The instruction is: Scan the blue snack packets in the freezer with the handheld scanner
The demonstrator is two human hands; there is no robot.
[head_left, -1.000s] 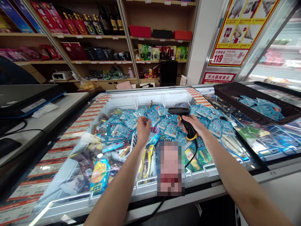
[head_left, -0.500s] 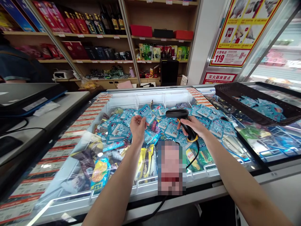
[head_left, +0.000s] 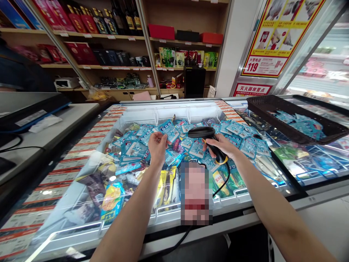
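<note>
My left hand (head_left: 157, 147) is closed in a pinch at the near corner of a blue packet (head_left: 171, 132). The packet has white print and tilts up over the pile. My right hand (head_left: 224, 146) wraps around the grip of a black barcode scanner (head_left: 201, 131), its yellow-trimmed handle pointing down and its head turned left toward the packet. From the handle a black cable (head_left: 228, 177) curves down. Many more blue packets (head_left: 133, 150) lie spread on the glass top of the freezer (head_left: 174, 110), beneath and around both hands.
Frozen treats in bright wrappers (head_left: 111, 200) show through the glass. A dark woven basket (head_left: 261, 112) with blue packets stands at the right. On the left is a counter (head_left: 73, 116) with a device on it. Stocked shelves (head_left: 109, 68) and a person (head_left: 20, 72) are behind. One patch is pixelated.
The view has shifted slightly. Both hands keep nearly the same places, with the packet and the scanner still in them.
</note>
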